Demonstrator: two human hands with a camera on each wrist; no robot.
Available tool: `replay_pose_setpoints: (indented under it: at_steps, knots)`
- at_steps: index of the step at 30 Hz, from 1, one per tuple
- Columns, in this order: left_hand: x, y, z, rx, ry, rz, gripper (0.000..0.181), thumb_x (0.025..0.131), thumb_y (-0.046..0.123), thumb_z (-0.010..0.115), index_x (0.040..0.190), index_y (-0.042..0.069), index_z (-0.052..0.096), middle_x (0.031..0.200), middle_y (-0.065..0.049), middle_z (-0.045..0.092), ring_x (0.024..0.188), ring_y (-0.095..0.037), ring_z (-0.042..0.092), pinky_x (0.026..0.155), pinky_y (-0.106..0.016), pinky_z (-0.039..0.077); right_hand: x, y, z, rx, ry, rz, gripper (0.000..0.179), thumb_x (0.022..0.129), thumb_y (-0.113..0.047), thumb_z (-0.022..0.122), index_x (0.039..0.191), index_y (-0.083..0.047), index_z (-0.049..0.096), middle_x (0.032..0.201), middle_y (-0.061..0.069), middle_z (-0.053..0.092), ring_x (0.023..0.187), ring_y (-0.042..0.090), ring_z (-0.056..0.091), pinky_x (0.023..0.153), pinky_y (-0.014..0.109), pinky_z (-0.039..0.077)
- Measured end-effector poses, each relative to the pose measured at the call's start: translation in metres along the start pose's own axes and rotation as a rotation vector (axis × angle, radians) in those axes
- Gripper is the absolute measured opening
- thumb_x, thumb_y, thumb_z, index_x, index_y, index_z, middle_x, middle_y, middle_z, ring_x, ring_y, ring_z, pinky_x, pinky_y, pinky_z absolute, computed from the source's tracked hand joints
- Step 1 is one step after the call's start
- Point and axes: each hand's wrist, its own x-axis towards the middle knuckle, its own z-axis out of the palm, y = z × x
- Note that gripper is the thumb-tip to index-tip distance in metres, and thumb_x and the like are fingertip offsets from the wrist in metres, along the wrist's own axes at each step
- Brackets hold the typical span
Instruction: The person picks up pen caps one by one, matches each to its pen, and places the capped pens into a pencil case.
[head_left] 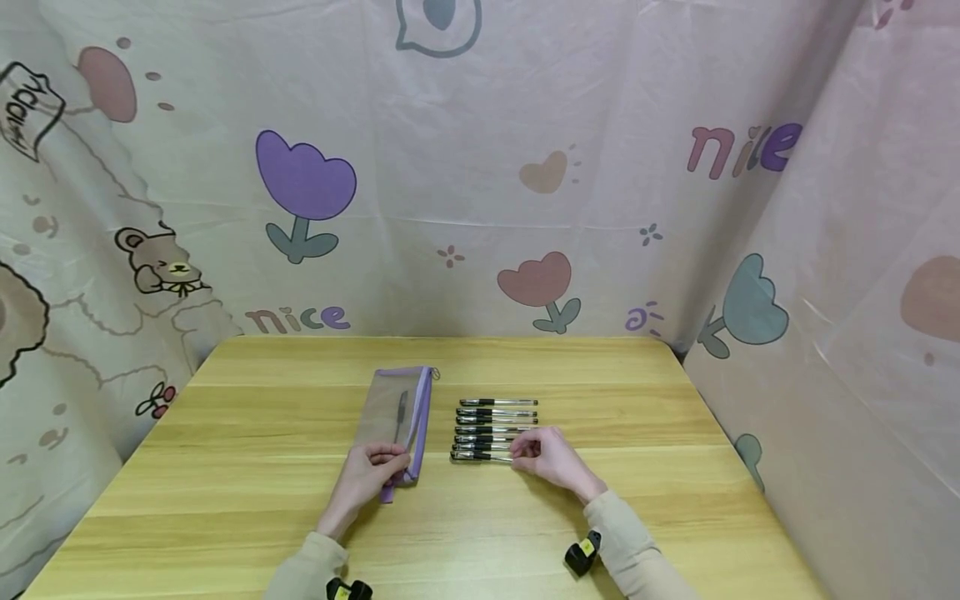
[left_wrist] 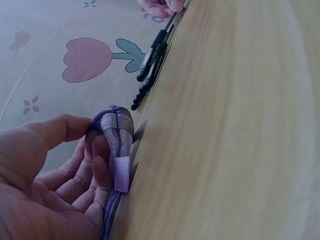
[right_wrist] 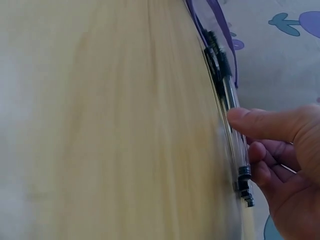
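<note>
A flat pencil case (head_left: 384, 417) with purple trim lies on the wooden table, its zipped edge facing right. A dark, slender pen-like shape shows on its side. My left hand (head_left: 367, 477) pinches the case near its front end; in the left wrist view, the thumb and fingers are around the zipper end (left_wrist: 117, 125). Several black-capped clear pens (head_left: 498, 412) lie side by side to the right of the case, caps pointing left. With thumb and fingertips, my right hand (head_left: 551, 457) pinches the nearest pen (head_left: 480, 457) close to its right end. The fingers partly cover the neighbouring pens' ends.
Patterned cloth (head_left: 450, 167) hangs behind the table and along both sides. The wooden tabletop (head_left: 225, 467) extends around the case and pens. A small black device (head_left: 582, 553) is by the right wrist, and another (head_left: 349, 590) by the left wrist.
</note>
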Motion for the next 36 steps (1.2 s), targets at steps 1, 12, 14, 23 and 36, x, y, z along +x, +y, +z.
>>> replay_pose_setpoints:
  at_steps: [1,12,14,23,36]
  knots:
    - [0.000,0.000,0.000,-0.002,0.000,0.001,0.026,0.091,0.013,0.074,0.106,-0.007,0.071,0.084,-0.007,0.075,0.071,-0.013,0.065,0.061,-0.023,0.053,0.000,0.000,-0.001,0.009,-0.006,0.009,0.016,0.081,-0.005,0.079,0.096,-0.005,0.075,0.084,0.003,0.071,0.069,0.002,0.054,0.062,0.017,0.047]
    - [0.003,-0.002,-0.001,-0.021,0.008,-0.014,0.024,0.090,0.010,0.074,0.104,-0.008,0.071,0.080,-0.005,0.073,0.068,-0.012,0.064,0.060,-0.023,0.053,0.000,-0.004,-0.013,0.006,-0.100,-0.009,0.018,0.081,-0.007,0.080,0.099,-0.005,0.074,0.086,0.002,0.071,0.068,0.003,0.054,0.061,0.017,0.047]
    - [0.001,-0.002,-0.001,-0.017,0.004,-0.015,0.024,0.090,0.011,0.074,0.105,-0.007,0.071,0.080,-0.005,0.073,0.069,-0.012,0.064,0.060,-0.023,0.053,0.001,-0.006,-0.015,-0.007,-0.107,-0.019,0.018,0.082,-0.006,0.079,0.099,-0.006,0.074,0.086,0.001,0.071,0.069,0.002,0.054,0.062,0.017,0.048]
    - [0.000,-0.002,-0.001,-0.008,0.004,-0.010,0.022,0.091,0.011,0.073,0.105,-0.006,0.071,0.082,-0.006,0.074,0.070,-0.012,0.064,0.061,-0.023,0.053,0.007,-0.012,-0.019,-0.024,-0.126,-0.034,0.020,0.085,-0.003,0.075,0.105,-0.004,0.073,0.090,0.002,0.072,0.073,0.002,0.056,0.065,0.019,0.050]
    - [-0.001,0.000,0.000,-0.021,0.007,-0.017,0.023,0.091,0.011,0.073,0.106,-0.006,0.071,0.082,-0.006,0.074,0.069,-0.012,0.065,0.061,-0.023,0.054,0.022,-0.017,-0.023,-0.005,-0.189,-0.028,0.019,0.088,-0.003,0.072,0.107,-0.002,0.072,0.087,0.004,0.069,0.073,0.004,0.057,0.066,0.018,0.051]
